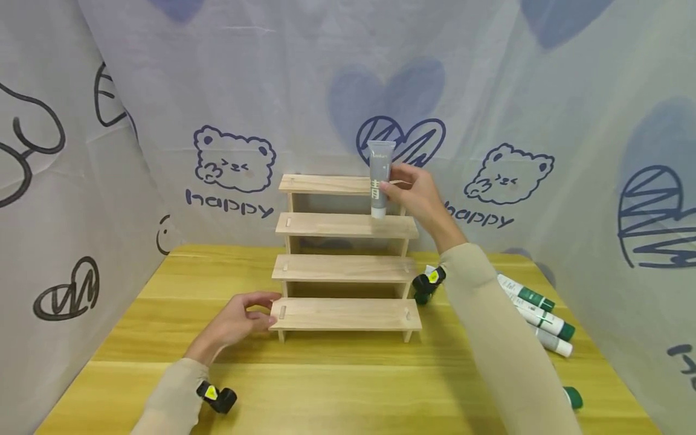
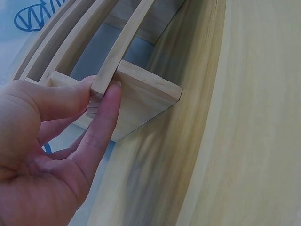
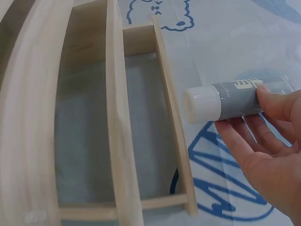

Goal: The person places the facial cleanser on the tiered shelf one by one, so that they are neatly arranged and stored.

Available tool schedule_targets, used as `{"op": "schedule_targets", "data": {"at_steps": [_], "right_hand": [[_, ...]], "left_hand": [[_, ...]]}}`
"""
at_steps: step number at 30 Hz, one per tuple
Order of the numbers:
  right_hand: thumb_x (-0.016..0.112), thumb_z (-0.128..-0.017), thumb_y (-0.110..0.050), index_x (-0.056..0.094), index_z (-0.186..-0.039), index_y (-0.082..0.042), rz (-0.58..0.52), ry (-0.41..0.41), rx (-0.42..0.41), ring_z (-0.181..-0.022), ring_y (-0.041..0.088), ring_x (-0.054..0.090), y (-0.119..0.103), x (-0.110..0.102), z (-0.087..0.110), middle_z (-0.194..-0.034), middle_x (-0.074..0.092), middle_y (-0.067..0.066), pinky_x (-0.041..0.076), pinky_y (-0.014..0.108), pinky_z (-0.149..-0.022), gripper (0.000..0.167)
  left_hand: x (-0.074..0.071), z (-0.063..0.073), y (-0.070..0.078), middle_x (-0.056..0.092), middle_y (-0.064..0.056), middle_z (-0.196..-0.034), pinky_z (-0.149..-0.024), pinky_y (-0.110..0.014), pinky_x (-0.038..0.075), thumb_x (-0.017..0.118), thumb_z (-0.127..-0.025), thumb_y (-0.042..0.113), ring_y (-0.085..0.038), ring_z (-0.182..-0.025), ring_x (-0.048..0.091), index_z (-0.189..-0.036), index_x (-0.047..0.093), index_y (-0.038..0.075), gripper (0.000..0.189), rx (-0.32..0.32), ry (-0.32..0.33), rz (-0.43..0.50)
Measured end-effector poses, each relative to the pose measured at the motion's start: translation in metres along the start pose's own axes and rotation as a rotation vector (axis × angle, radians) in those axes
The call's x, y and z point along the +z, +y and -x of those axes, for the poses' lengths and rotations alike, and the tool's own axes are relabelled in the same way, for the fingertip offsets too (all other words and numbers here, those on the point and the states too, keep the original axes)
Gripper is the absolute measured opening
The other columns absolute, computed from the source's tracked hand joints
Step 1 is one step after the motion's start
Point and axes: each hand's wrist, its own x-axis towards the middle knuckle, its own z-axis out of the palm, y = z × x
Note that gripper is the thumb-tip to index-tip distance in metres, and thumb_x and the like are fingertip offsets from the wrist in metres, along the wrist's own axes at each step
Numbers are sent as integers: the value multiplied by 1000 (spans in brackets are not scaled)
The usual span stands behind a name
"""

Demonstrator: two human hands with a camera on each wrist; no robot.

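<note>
A wooden shelf (image 1: pixel 345 314) with several stepped tiers stands on the table. My left hand (image 1: pixel 239 320) is at the left end of its lowest tier. In the left wrist view, the thumb and index finger pinch the end of that board. My right hand (image 1: pixel 415 190) holds a grey tube (image 1: pixel 380 166) with a white cap (image 1: pixel 378 212), cap down, in front of the upper tiers. In the right wrist view, the white cap (image 3: pixel 202 104) appears apart from the shelf boards, with the thumb on one side of the tube and fingers on the other.
Several tubes with green or white caps (image 1: pixel 553 342) lie on the table (image 1: pixel 326 393) at the right. Another green cap (image 1: pixel 573 397) shows nearer, partly behind my right sleeve. A printed cloth (image 1: pixel 304 90) hangs behind and at both sides.
</note>
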Motion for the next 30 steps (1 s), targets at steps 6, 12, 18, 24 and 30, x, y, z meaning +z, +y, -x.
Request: {"op": "schedule_targets", "data": {"at_steps": [6, 12, 18, 24, 30], "right_hand": [[69, -98, -11, 63, -137, -4, -6, 21, -22, -121, 31, 67, -15, 17, -18, -132, 67, 17, 61, 41, -103, 40], [68, -98, -8, 62, -138, -1, -79, 0, -21, -120, 29, 66, -21, 34, -35, -133, 66, 19, 63, 39, -99, 40], [67, -98, -4, 62, -135, 2, -164, -11, -17, -113, 27, 68, -16, 53, -50, -133, 66, 21, 65, 41, -96, 38], [67, -99, -5, 61, -138, -2, -217, 7, -6, -122, 30, 67, -17, 67, -61, -138, 66, 17, 64, 42, -97, 40], [67, -98, -4, 62, -138, -1, -141, 29, -57, -120, 34, 67, -18, 81, -75, -135, 67, 20, 64, 43, -96, 40]], "left_hand": [[-2, 0, 1, 50, -29, -137, -87, -27, 64, 68, -97, 6, -23, -104, 71, -150, 47, -2, 58, -2, 0, -8], [-4, 1, 2, 51, -28, -138, -86, -26, 64, 69, -97, 7, -23, -106, 71, -150, 49, -1, 57, -15, 11, -24], [-4, 0, 1, 52, -28, -139, -86, -27, 64, 69, -97, 8, -24, -107, 71, -150, 50, 1, 56, -23, 14, -34], [-1, 0, 1, 52, -28, -138, -86, -27, 64, 69, -98, 7, -23, -106, 71, -150, 49, 0, 56, -16, 7, -31], [0, -1, -2, 53, -27, -136, -87, -26, 64, 69, -98, 7, -20, -104, 71, -149, 50, 1, 55, -20, 14, -34]]}}
